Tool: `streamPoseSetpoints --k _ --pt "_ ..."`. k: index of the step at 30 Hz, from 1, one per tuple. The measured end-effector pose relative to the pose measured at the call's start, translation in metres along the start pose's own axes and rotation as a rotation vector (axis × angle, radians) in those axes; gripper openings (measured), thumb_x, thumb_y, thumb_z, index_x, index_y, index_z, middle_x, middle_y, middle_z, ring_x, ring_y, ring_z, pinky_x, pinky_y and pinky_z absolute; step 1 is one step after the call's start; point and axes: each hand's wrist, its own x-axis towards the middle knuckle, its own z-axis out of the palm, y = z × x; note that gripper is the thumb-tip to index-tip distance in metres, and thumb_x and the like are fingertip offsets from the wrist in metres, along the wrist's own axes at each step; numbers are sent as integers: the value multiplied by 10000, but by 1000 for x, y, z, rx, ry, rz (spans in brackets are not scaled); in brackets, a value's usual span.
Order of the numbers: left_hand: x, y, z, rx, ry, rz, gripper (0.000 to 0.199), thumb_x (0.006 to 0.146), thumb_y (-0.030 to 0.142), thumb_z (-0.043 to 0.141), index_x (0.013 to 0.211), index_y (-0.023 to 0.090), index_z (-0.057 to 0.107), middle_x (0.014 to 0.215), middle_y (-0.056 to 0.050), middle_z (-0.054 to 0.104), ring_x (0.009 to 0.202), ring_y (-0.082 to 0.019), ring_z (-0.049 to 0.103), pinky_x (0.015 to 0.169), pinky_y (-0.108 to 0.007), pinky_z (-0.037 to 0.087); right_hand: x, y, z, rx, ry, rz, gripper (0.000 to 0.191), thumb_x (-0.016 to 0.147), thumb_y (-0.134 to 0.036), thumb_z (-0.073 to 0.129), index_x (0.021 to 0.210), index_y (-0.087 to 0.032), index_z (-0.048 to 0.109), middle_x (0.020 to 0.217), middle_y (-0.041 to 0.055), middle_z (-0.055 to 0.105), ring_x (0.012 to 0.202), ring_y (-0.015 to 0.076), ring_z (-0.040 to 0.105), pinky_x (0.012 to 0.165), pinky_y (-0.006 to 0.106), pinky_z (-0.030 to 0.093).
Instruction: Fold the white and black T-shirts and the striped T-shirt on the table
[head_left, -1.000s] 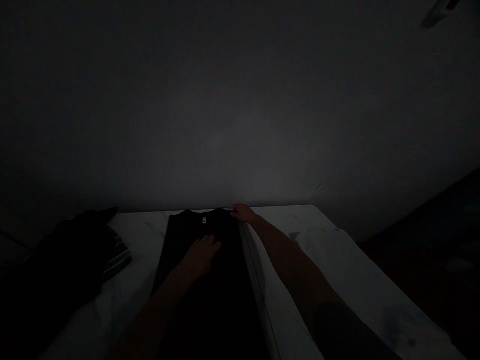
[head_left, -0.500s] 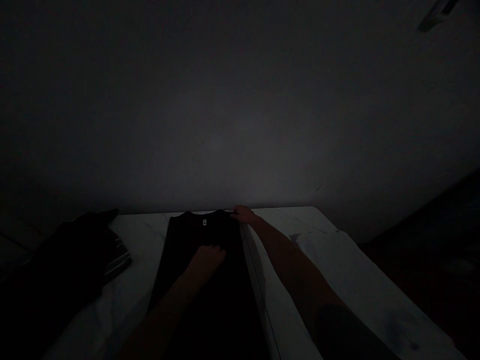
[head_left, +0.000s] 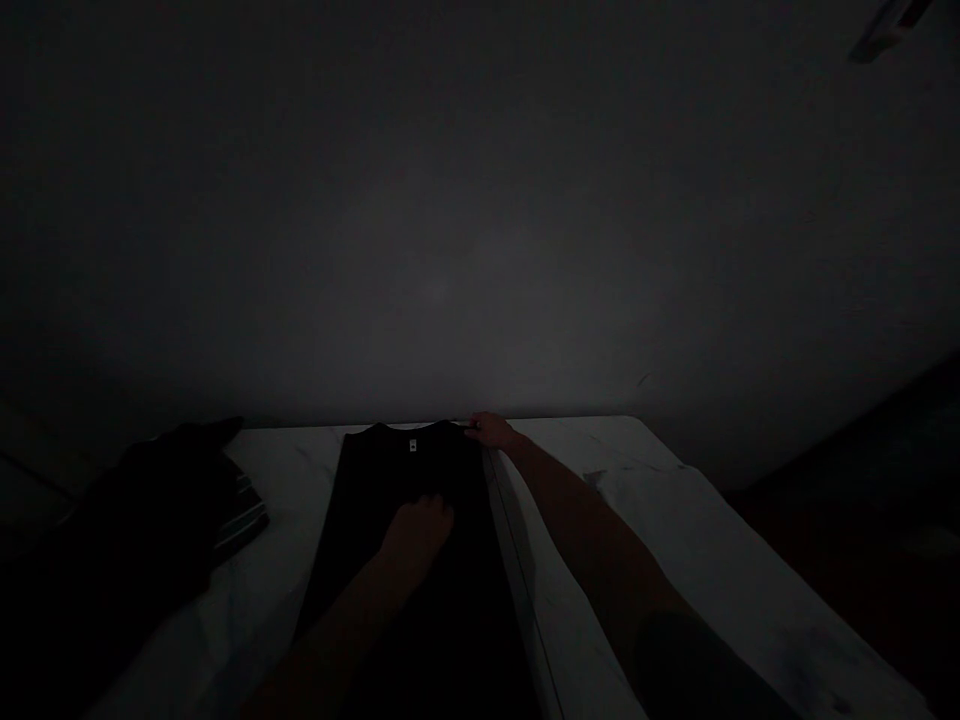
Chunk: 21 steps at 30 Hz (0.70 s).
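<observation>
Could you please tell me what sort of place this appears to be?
Probably a dim room at home or a small laundry space, though I can't be sure: a dark T-shirt lies flat on a white table, beside a heap of dark clothes, before a plain wall.

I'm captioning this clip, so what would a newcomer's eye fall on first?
The eye goes first to the black shirt laid flat down the middle of the white table, with a small pale neck label at its collar. The left hand lies on the shirt's front, and the right hand is at the shoulder edge beside the collar. A dark heap of clothing lies off to the left.
</observation>
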Motion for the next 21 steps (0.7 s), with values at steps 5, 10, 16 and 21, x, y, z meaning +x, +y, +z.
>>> streamPoseSetpoints --k 5,10,16,21 --pt "4 -3 3 -29 -39 17 242 912 41 527 1018 129 725 1017 -172 742 968 -280 735 786 -382 585 -3 -2 -1 6 1 6 282 930 -380 644 1133 -199 720 1133 73 744 1025 218 680 831 264 475" --pt "-3 -2 0 -31 15 29 243 908 71 516 916 137 749 931 -155 759 930 -269 737 822 -398 582 -6 -8 -8 7 28 47 277 932 -352 638 1154 -193 688 1080 69 753 975 213 688 811 261 481" --pt "6 11 26 -68 308 84 469 983 310 487 1420 151 555 1500 -176 527 1409 -335 465 1156 -504 383 -33 -37 -12 -25 187 63 460 1002 -137 326 1412 -135 532 1354 166 634 1238 248 583 1046 333 403" --pt "11 10 60 -144 222 18 696 963 588 455 1524 177 436 1616 -209 337 1491 -461 262 1159 -667 264 -80 -67 20 -43 120 -127 494 1023 -330 391 1467 -152 511 1539 145 481 1430 275 417 1176 390 302"
